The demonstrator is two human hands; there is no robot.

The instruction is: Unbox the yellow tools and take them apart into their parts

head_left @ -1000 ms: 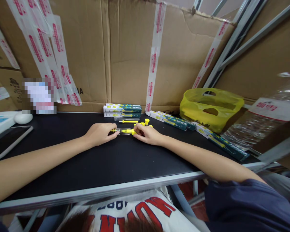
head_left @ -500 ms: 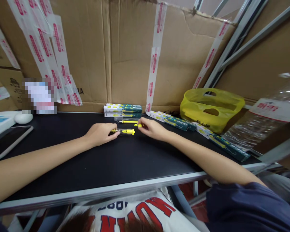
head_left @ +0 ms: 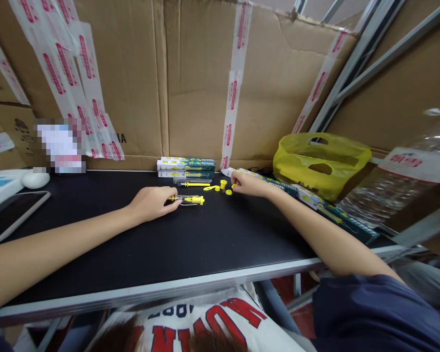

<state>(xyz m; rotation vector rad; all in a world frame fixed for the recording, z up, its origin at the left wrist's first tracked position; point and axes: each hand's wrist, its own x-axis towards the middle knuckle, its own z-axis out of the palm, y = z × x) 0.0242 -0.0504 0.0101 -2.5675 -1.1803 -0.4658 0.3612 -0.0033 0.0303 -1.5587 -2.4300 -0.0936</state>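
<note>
A: Where is the clear-and-yellow barrel (head_left: 192, 200)?
B: Nearest the person, low over the black tabletop (head_left: 190, 249). The left hand (head_left: 149, 203) pinches its left end between thumb and fingers; its long axis runs crosswise, yellow end toward the person's right.
A: And the right hand (head_left: 251, 185)?
B: Beyond that yellow end and to its right, apart from it. Its fingers are curled at a small yellow piece; whether they grip it, one cannot tell.
A: What lies between?
B: A yellow ring (head_left: 229, 192), a yellow cap (head_left: 223, 184) and a flat yellow clip (head_left: 216, 188), all loose. The ring is just beside the right hand, which is nearer to all three. A slim yellow rod (head_left: 198, 185) lies past the barrel, and small boxes (head_left: 187, 168) are stacked farther back.
A: What differs from half a second ago?
B: The right hand is farther right, off the clip; the left hand and barrel are unchanged.
</note>
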